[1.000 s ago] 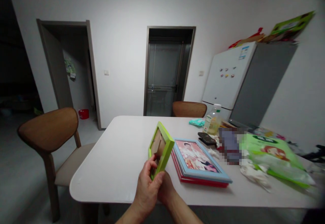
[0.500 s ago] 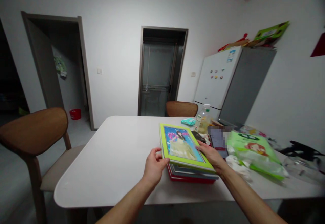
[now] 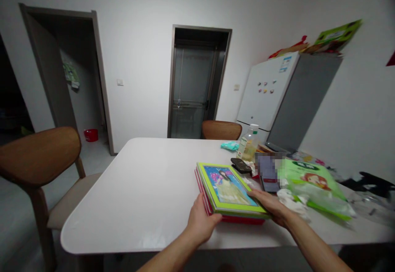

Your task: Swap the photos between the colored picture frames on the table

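Observation:
A lime-green framed picture (image 3: 236, 206) of a figure in a pale dress lies flat on top of a small stack at the table's near side. Below it, red layers (image 3: 243, 219) show along the front and left edges; what they are I cannot tell. My left hand (image 3: 202, 218) is closed around the stack's near-left corner, thumb at the front and fingers along the left side. At the right edge, my right hand (image 3: 271, 207) grips the framed picture, its fingertips over the border and its thumb hidden.
Behind the stack, a dark case-like object (image 3: 240, 165), a bottle (image 3: 247, 144) and a teal packet (image 3: 230, 145) stand or lie on the white table (image 3: 148, 189). Rightward are a phone (image 3: 268, 175), crumpled tissue (image 3: 293, 204) and a green package (image 3: 317, 185). A wooden chair (image 3: 40, 156) stands left.
The framed picture has come down from a tilted position onto the stack, now level and lined up with it. My left hand has moved right and lower, against the stack's side.

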Tool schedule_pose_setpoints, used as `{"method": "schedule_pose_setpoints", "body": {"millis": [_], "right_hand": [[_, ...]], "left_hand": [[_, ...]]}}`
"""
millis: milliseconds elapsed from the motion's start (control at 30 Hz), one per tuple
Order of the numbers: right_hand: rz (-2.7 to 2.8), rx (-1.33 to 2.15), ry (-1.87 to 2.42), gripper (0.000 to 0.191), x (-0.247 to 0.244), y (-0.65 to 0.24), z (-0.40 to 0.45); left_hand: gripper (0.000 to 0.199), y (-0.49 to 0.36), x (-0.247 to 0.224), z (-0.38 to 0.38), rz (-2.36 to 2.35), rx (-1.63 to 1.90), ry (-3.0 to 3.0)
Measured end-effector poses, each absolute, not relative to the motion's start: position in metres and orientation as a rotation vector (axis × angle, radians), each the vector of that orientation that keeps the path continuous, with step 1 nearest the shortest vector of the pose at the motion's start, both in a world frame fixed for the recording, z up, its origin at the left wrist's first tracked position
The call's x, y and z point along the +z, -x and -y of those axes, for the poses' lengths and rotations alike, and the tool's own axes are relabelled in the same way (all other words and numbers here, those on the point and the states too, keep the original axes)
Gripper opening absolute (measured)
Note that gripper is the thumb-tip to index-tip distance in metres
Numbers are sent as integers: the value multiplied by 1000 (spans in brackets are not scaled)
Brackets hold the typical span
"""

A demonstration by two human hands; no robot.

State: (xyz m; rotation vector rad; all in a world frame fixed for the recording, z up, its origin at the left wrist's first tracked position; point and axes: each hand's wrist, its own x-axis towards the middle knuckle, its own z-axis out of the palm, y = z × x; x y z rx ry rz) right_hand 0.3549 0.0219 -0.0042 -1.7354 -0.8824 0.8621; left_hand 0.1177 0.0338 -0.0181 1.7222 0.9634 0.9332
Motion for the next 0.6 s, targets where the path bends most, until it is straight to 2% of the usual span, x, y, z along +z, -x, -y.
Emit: {"method": "schedule_pose_setpoints", "body": {"millis": [100, 200, 400, 600], "right_hand": [[905, 1065, 1662, 24, -6, -334, -22], [1002, 1089, 1568, 26, -7, -297, -41], [1237, 754, 1660, 30, -1, -222, -99], [1300, 669, 1671, 31, 0, -194, -138]], "left_hand": [[57, -109, -27, -38, -932, 922, -1783], [62, -89, -33, -58, -1122, 971, -1818], [66, -24, -32, -116, -1414, 966, -1748], [65, 2, -34, -141, -1496, 1019, -1721]]}}
